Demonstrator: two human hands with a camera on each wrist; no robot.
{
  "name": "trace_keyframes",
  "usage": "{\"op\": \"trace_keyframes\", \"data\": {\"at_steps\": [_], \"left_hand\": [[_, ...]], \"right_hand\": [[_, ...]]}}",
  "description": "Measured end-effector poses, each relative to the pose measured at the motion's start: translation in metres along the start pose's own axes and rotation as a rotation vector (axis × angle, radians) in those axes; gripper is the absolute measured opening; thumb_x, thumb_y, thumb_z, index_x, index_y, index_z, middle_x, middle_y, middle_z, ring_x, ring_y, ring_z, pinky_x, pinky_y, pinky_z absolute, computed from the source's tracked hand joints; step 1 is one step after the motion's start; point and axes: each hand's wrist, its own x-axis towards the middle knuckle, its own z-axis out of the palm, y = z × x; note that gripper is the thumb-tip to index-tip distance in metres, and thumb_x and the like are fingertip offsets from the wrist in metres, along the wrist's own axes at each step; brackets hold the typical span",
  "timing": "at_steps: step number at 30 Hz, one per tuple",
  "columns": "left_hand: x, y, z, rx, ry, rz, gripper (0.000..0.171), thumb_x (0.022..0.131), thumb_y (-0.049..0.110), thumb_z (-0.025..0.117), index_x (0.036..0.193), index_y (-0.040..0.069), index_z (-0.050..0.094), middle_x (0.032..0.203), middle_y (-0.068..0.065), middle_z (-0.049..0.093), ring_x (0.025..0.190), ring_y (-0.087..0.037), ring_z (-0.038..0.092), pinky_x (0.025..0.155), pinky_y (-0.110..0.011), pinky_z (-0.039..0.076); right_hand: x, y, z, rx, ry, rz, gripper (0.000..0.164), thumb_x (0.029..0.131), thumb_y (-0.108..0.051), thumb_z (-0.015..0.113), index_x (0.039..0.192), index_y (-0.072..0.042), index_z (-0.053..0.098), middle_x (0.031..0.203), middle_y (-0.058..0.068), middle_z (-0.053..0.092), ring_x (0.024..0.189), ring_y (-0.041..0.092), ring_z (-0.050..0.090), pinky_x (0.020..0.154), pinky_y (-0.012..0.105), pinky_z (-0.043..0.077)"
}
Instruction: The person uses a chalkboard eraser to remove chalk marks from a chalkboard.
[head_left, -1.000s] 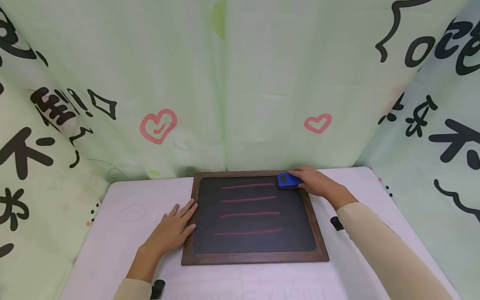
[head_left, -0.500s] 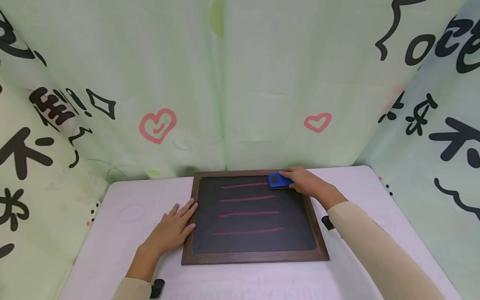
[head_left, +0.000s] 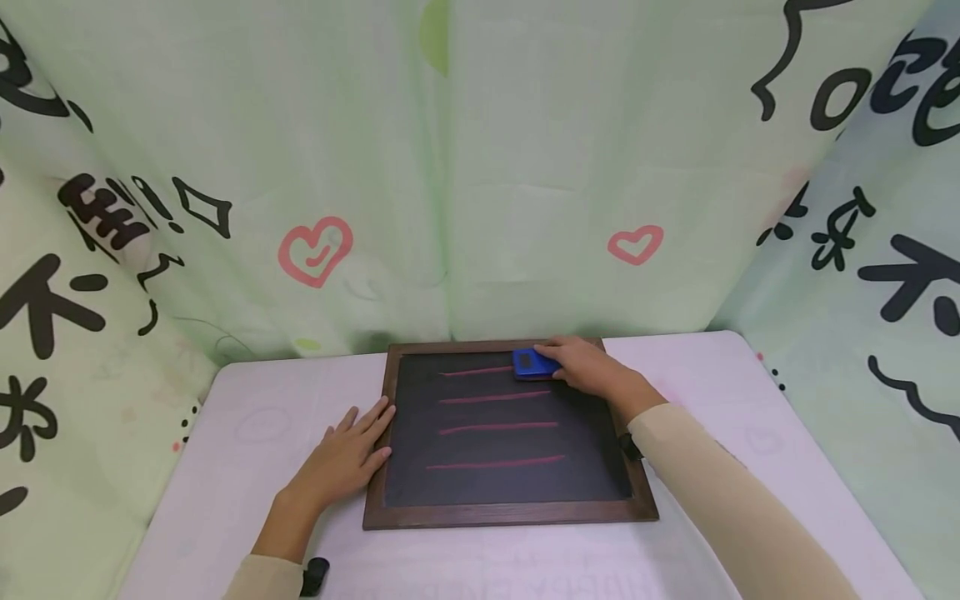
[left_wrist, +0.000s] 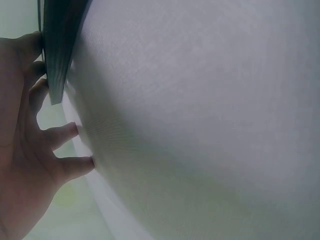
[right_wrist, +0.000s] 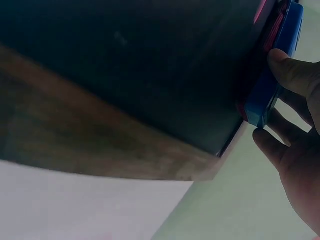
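Note:
A wood-framed blackboard (head_left: 517, 492) lies on the white table, bearing several pink chalk lines. My right hand (head_left: 588, 367) grips a blue blackboard eraser (head_left: 531, 364) at the board's upper part, over the right portion of the top line. In the right wrist view the thumb and fingers pinch the eraser (right_wrist: 270, 82) by its sides, its felt side against the board. My left hand (head_left: 341, 458) rests with spread fingers on the left edge of the frame. The left wrist view shows that hand (left_wrist: 35, 130) with some fingertips at the frame and others touching the table.
The white table (head_left: 262, 450) runs back to a pale green curtain (head_left: 525, 167) printed with hearts and black characters. More curtain stands on both sides. A dark wrist strap part (head_left: 315, 577) shows at the left sleeve.
My right hand has slid the eraser leftward along the top chalk line, and that line's right end is now shorter. The left hand has stayed in place.

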Motion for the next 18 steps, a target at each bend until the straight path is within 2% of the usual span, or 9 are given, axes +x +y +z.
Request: {"op": "trace_keyframes", "data": {"at_steps": [4, 12, 18], "left_hand": [[0.000, 0.000, 0.000, 0.000, -0.003, -0.002, 0.062, 0.108, 0.038, 0.052, 0.163, 0.017, 0.033, 0.171, -0.004, 0.027, 0.149, -0.054, 0.032, 0.107, -0.079, 0.034], [-0.001, -0.001, 0.001, 0.007, 0.015, 0.006, 0.062, 0.108, 0.038, 0.053, 0.163, 0.016, 0.035, 0.171, -0.005, 0.029, 0.148, -0.055, 0.033, 0.106, -0.079, 0.035], [-0.001, 0.001, 0.000, 0.002, 0.012, 0.004, 0.061, 0.108, 0.037, 0.053, 0.163, 0.016, 0.035, 0.171, -0.005, 0.029, 0.148, -0.055, 0.033, 0.106, -0.079, 0.035]], "right_hand": [[0.007, -0.011, -0.002, -0.005, -0.016, -0.012, 0.056, 0.098, -0.007, 0.070, 0.150, 0.001, 0.052, 0.147, 0.024, 0.055, 0.133, 0.042, 0.057, 0.107, 0.051, 0.050], [0.028, -0.035, 0.000, 0.030, -0.056, 0.018, 0.058, 0.100, -0.008, 0.067, 0.154, 0.000, 0.047, 0.151, 0.023, 0.052, 0.138, 0.040, 0.054, 0.112, 0.051, 0.047], [0.045, -0.052, 0.005, -0.005, -0.087, 0.036, 0.060, 0.101, -0.013, 0.067, 0.156, -0.004, 0.045, 0.154, 0.021, 0.050, 0.140, 0.038, 0.052, 0.114, 0.050, 0.045]]}}
